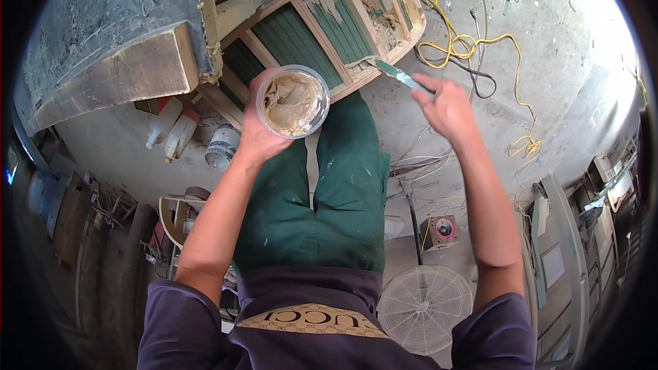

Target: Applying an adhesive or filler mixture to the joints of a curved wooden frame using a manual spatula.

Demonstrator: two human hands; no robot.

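Note:
My left hand (258,123) is wrapped round a clear round tub (293,101) of beige filler paste, its open top facing up. In my right hand (444,106) is a putty knife (404,79) gripped by its light handle. The knife's blade carries some paste and reaches over the near rail of a wooden frame (322,20). A streak of paste lies on the wood beside the blade tip. Slats divide the frame into green-grooved panels, and its far right section is coated with rough, dried paste.
A large worn board structure (116,34) stands at the upper left. Below it on the floor are white bottles (181,133) and a paint-stained can (223,147). Yellow cable (473,44) trails over the floor at right. A round fan (425,308) stands at lower right.

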